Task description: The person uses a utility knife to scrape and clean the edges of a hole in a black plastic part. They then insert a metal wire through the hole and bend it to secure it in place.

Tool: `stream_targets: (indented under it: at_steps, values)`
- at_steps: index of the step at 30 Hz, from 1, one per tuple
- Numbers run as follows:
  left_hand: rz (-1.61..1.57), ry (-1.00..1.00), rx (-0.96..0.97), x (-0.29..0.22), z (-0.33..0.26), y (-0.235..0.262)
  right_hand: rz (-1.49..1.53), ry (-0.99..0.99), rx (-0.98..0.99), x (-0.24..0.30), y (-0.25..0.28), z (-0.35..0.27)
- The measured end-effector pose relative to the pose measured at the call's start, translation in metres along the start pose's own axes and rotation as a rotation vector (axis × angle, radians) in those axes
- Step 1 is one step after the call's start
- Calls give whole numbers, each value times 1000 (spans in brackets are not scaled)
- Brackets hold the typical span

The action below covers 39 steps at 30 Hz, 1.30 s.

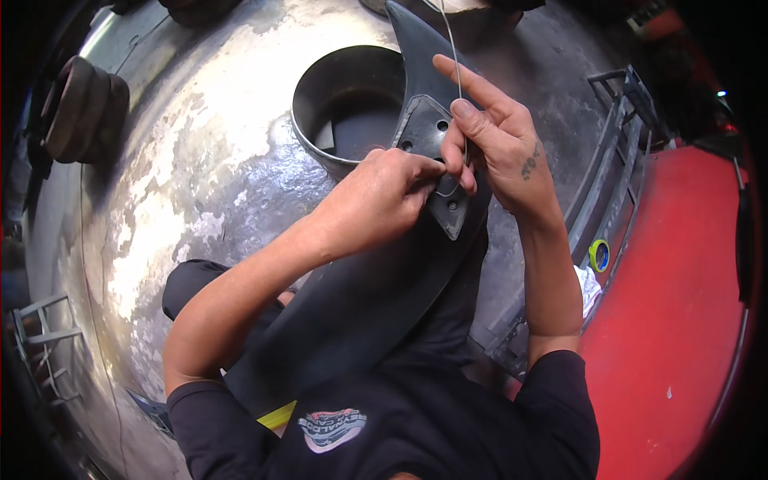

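Note:
A long black plastic panel [352, 308], which looks like a car body part, lies across my lap and slants up toward the far side. On it is a dark flat mounting face [424, 120] with several holes, tapering to a point nearest me. My right hand [500, 132] pinches a thin pale wire [452, 40] between thumb and fingers, its index finger stretched out. The wire rises past the fingertips and curves below them over the mounting face. My left hand [384, 192] is closed at the face's left edge, fingertips pinched close to the wire's curve; what they grip is hidden.
Just beyond my left hand stands a dark open drum [308, 132]. A grey metal frame [596, 164] runs along the right, beside a red surface [664, 336], a yellow-rimmed roll [598, 255] and a white cloth [588, 288]. Dark rounded objects [88, 110] stand far left on the worn floor [200, 160].

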State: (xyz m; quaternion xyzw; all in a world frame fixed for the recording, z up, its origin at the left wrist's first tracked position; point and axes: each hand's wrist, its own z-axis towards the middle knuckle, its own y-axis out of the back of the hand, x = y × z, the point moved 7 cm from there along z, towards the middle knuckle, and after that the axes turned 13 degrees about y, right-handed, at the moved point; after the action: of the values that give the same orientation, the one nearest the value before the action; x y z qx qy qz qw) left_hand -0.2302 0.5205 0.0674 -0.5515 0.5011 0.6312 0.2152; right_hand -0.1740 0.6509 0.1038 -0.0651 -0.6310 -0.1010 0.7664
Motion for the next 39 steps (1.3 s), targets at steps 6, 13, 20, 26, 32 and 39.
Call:
stream_targets:
  at_steps: [6, 13, 20, 26, 32, 39]
  values:
    - [-215, 1, -194, 12, -18, 1, 28, 67, 32, 1, -3, 3]
    - [-295, -146, -319, 24, -25, -5, -46, 56, 128, 3, -21, 17]
    - [-304, -125, -319, 33, -28, -5, -83, 97, 121, 6, -32, 13]
    - [-268, -67, -268, 42, -25, -7, 51, 67, 148, -3, -31, 11]
    - [-360, -105, -303, 47, -30, -11, -179, 48, 46, 5, -23, 7]
    - [-517, -95, -295, 55, -36, -20, -109, 3, -52, 0, -5, 4]
